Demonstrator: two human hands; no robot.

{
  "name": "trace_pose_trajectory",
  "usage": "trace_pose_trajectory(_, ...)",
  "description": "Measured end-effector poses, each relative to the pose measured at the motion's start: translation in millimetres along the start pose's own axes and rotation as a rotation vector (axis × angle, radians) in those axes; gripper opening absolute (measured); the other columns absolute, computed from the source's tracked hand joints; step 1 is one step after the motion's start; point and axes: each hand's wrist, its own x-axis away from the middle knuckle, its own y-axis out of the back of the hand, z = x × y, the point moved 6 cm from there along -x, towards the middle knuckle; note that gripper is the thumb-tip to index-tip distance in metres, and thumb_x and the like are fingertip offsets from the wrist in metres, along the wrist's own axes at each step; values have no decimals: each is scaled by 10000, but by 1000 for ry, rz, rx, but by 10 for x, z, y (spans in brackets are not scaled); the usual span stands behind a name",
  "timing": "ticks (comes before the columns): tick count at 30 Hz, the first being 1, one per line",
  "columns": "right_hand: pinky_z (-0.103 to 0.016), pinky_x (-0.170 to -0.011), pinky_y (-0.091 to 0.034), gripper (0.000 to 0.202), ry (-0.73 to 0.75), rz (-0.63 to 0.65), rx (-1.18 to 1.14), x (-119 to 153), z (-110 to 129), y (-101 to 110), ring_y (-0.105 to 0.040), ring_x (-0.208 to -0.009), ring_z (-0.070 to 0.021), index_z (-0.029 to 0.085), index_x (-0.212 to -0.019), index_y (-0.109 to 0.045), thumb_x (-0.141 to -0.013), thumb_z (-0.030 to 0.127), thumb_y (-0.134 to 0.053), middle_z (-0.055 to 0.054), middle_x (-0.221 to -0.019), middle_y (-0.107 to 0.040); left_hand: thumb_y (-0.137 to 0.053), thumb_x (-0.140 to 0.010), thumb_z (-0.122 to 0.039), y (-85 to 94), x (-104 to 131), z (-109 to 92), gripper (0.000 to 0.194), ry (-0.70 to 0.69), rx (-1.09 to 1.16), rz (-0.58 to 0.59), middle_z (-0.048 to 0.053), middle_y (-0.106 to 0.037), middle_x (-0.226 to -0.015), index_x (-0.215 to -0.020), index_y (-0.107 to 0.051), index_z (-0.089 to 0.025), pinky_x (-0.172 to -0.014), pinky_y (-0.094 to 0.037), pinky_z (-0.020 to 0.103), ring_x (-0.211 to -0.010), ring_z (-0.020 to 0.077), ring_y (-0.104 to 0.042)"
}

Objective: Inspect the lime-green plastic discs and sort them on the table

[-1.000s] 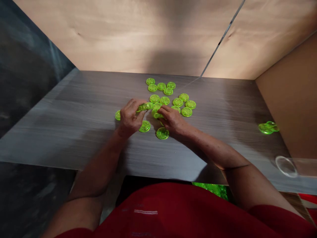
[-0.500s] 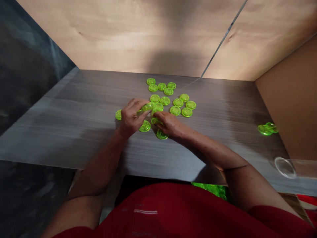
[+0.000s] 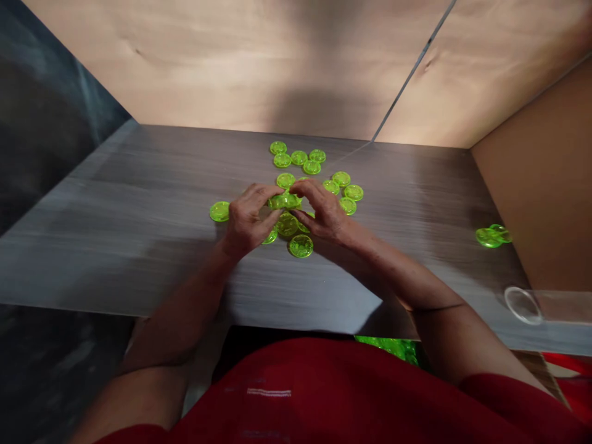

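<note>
Between my two hands is a short stack of clear green plastic discs (image 3: 283, 201), held level just above the table. My left hand (image 3: 250, 216) grips its left side, thumb in front and fingers behind. On the other side my right hand (image 3: 324, 209) closes its thumb and fingertips around the right end. How many discs are in the stack is hidden by the fingers. Below the hands lie loose green discs, one near the front (image 3: 301, 246) and another partly covered (image 3: 287, 224). A single disc (image 3: 219, 211) rests left of my left hand.
Several green discs (image 3: 282, 160) lie at the back, and more (image 3: 353, 192) to the right, on the grey wood-grain table (image 3: 152, 203). Two overlapping green pieces (image 3: 488, 237) sit by the right panel. A clear tube (image 3: 522, 305) lies at the right. Below the table edge are green pieces (image 3: 388, 346).
My right hand has risen from the discs on the table and joined my left hand at the stack. The stack has turned more level, and the whole view has shifted slightly.
</note>
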Motion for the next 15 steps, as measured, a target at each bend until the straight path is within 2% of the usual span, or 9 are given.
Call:
trace_pose_trajectory(4, -433, -941, -663, 271, -29, 24, -27, -9, -41, -42, -710, -1036, -244, 224, -1310, -666, -1158, 432, -583, -115, -1175, -771, -773, -1008, -275, -32, -11, -6, 214, 38, 5, 12, 59, -860, -1151, -1214, -798, -226, -956, -643, 359, -1027, 228, -784)
trace_pose_trajectory(11, -435, -950, -644, 202, 7, 17, -33, 16, -46, -53, -702, -1061, -254, 245, -1254, -670, -1174, 400, -568, -110, -1170, -741, -802, -983, -201, 9, -26, -42, 197, -41, 78, -45, 45, -874, -1136, -1176, -823, -235, -938, -647, 343, -1010, 216, -803)
trace_pose_trajectory(15, -403, -915, -632, 191, 31, 4, -4, 30, -37, -52, -682, -1014, -230, 256, -1253, -644, -1195, 399, -531, -91, -1125, -726, -823, -989, -249, -4, -15, -30, 202, -20, 75, -23, 55, -878, -1154, -1190, -840, -238, -981, -654, 370, -1029, 232, -806)
